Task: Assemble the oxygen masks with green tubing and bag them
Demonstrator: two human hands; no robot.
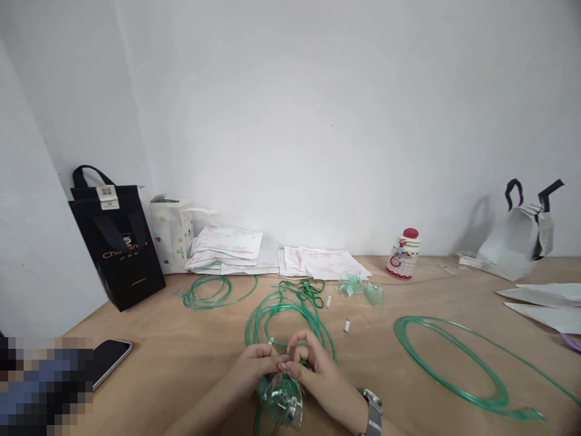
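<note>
A clear green oxygen mask (279, 396) is between my hands at the table's front edge, with a metal nose clip showing on it. The fingers of my left hand (259, 362) are closed in a pinch at the mask's upper edge. My right hand (313, 366) meets it there, thumb and fingertips pinched together and the index finger curled above. What exactly lies between the fingertips is partly hidden. Just beyond the hands is a coil of green tubing (254, 327), with a dark green elastic strap (308, 292) behind it. Two small metal clips (347, 325) lie to the right.
More tubing coils lie at left (206, 303) and right (494, 393). Other mask pieces (354, 284) sit behind. White packets (236, 248), a black bag (127, 254) and a red-capped bottle (403, 254) line the wall. A phone (111, 357) rests at front left.
</note>
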